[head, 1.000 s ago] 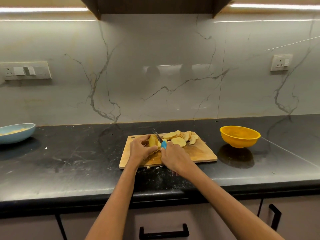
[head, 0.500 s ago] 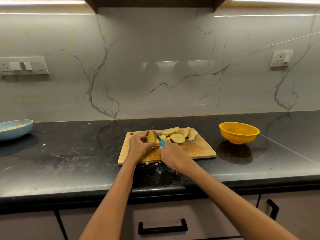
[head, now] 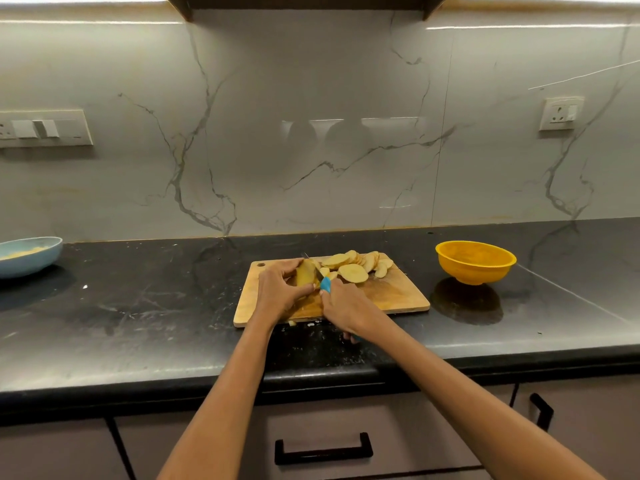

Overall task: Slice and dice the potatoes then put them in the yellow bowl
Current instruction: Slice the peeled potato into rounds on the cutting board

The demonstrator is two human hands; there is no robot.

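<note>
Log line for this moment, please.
stage: slicing | left hand: holds brown potato | right hand: grips blue-handled knife | yellow plastic bowl: empty

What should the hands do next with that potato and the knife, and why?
Probably press the blue-handled knife down through the unsliced potato piece for one more slice. The left hand grips that piece on the wooden cutting board, the right hand holds the knife against it, and the yellow plastic bowl looks empty.
</note>
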